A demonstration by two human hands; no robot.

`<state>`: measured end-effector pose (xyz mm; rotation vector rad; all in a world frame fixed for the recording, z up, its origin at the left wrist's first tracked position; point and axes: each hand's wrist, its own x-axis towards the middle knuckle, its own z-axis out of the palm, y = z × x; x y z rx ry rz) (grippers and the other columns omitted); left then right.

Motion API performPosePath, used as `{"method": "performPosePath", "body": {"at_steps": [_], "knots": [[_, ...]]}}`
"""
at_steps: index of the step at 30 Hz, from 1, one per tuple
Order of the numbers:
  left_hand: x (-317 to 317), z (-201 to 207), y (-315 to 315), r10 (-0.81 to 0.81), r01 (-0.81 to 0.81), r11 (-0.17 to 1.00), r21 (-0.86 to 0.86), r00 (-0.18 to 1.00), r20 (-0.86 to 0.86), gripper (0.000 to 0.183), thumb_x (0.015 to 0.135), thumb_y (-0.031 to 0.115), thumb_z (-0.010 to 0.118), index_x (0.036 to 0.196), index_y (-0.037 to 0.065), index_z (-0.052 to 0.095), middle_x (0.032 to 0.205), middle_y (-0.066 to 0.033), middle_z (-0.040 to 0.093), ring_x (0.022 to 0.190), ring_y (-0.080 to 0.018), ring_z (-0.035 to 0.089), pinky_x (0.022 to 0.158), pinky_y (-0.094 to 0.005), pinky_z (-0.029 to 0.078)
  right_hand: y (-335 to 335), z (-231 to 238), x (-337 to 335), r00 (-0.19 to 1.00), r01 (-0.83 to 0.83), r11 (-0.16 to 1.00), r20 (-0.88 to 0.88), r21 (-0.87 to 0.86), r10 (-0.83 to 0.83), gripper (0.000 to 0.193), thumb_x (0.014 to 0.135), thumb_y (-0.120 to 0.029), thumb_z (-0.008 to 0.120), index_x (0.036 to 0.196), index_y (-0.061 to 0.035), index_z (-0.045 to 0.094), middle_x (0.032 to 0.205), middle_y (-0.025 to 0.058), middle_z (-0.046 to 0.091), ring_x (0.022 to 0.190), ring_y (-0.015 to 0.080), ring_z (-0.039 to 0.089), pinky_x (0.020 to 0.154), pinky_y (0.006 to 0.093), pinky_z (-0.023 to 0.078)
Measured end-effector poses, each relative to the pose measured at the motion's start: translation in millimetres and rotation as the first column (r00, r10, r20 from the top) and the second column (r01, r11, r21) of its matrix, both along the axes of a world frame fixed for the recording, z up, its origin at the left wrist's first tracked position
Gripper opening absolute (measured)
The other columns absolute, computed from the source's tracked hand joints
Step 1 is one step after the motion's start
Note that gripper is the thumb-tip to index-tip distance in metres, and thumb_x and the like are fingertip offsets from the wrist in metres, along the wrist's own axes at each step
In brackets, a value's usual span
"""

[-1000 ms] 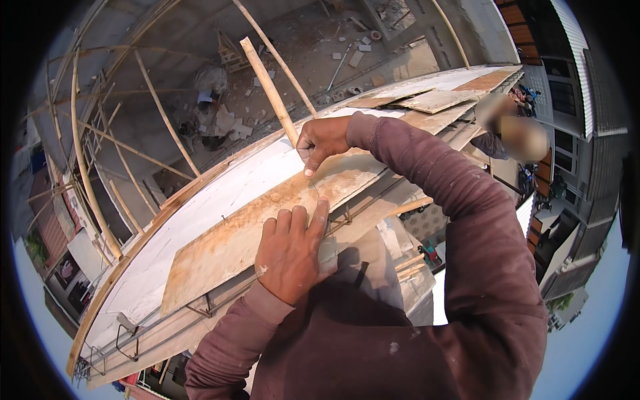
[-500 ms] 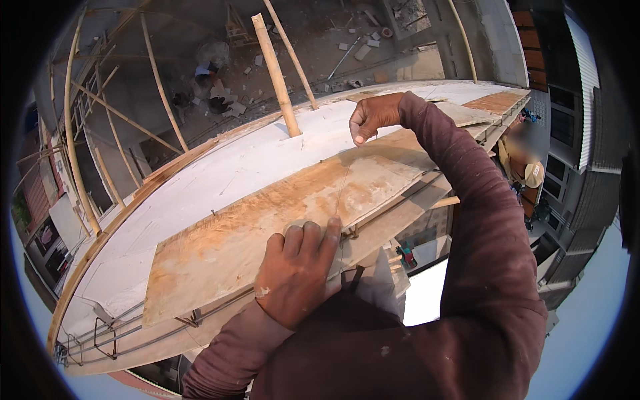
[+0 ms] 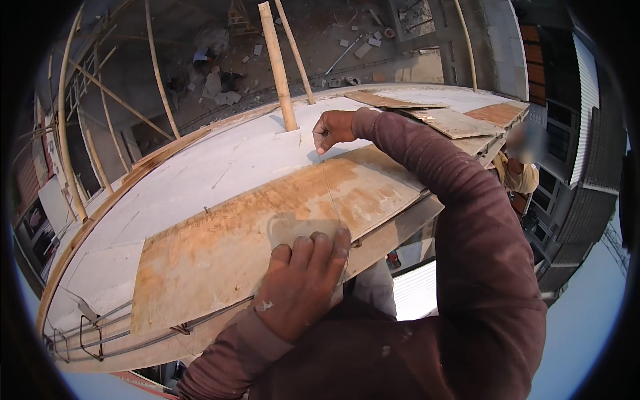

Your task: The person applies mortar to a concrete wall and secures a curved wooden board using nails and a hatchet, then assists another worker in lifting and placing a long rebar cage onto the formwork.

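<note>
A thin string or wire [image 3: 331,193] crosses the stained plywood board [image 3: 200,267] between my hands. Its far end is pinched in the closed fingers of my right hand [image 3: 335,131], just above the board's far edge. My left hand [image 3: 300,283] rests at the near edge, fingers curled together and the fingertips pressing down where the string meets the board. The left thumb is hidden. A small nail [image 3: 205,209] stands up near the board's far edge.
A white slab [image 3: 220,177] lies beyond the board, with bamboo poles [image 3: 279,73] rising past it. More plywood sheets [image 3: 453,123] lie to the right. Steel bars with stirrups [image 3: 93,337] run along the near left edge. Another person [image 3: 519,170] stands at the right.
My right hand has moved left, drawing the string to a leftward slant. My left fingers have curled more at the board's edge. The view has shifted slightly.
</note>
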<state>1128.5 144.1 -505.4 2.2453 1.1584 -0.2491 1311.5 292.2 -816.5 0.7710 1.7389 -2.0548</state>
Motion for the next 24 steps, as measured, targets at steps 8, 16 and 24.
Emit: {"method": "performPosePath", "body": {"at_steps": [8,16,24], "knots": [[1.6,2.0,1.7,-0.027,0.029,0.999,0.023,0.998,-0.054,0.08,0.071,0.045,0.075,0.139,0.01,0.054,0.1,-0.0081,0.053,0.092,-0.0241,0.054,0.08,-0.0407,0.043,-21.5,-21.6,-16.3,0.998,-0.043,0.998,-0.048,-0.046,0.041,0.018,0.085,-0.022,0.078,0.091,-0.0058,0.074,0.083,0.002,0.07,0.078,0.0126,0.06,0.074,0.0317,0.047],[4.7,3.2,4.9,-0.016,0.016,1.0,-0.007,0.998,-0.063,0.072,0.074,0.042,0.072,0.137,0.011,0.055,0.098,-0.0074,0.052,0.091,-0.0236,0.054,0.079,-0.0397,0.043,-22.0,-45.5,-4.1,0.993,-0.121,0.992,-0.013,-0.03,0.121,0.023,0.082,-0.033,0.081,0.091,-0.0121,0.076,0.081,0.0003,0.07,0.078,0.015,0.059,0.069,0.0356,0.046],[-1.8,-2.4,-2.4,-0.007,0.008,0.999,0.044,1.0,-0.005,0.063,0.079,0.035,0.067,0.135,0.009,0.057,0.101,-0.0088,0.054,0.091,-0.0238,0.054,0.076,-0.0382,0.043,-16.2,19.6,-29.4,0.919,-0.395,0.872,0.113,0.289,0.378,0.012,0.08,-0.02,0.077,0.08,-0.0084,0.075,0.078,0.0087,0.072,0.074,0.0223,0.068,0.068,0.0374,0.051]]}}
